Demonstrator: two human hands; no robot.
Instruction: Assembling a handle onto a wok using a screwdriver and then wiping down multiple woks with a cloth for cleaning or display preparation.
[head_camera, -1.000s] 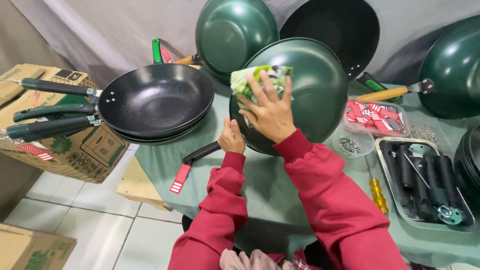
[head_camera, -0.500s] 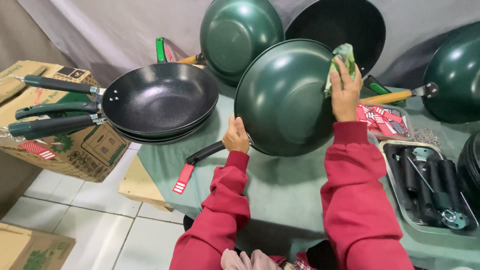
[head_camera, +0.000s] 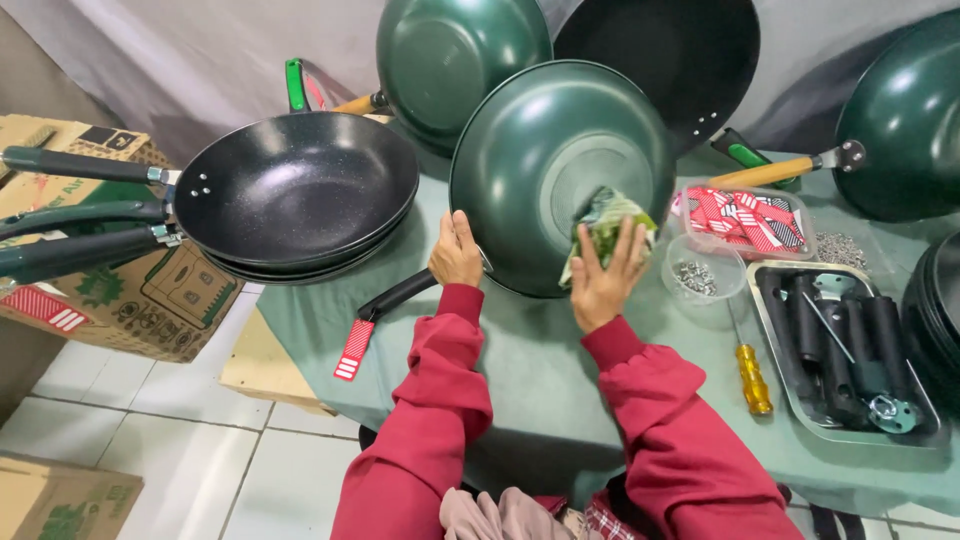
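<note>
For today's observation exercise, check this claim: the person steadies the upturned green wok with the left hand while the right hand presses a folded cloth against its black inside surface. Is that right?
Not quite. In the head view the right hand presses the cloth against the green outer underside of the green wok, not a black inside surface. The left hand does steady the wok at its rim.

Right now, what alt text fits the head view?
The right hand presses a green cloth on the underside of a tilted green wok; the left hand steadies its rim over a green-covered table.
</note>
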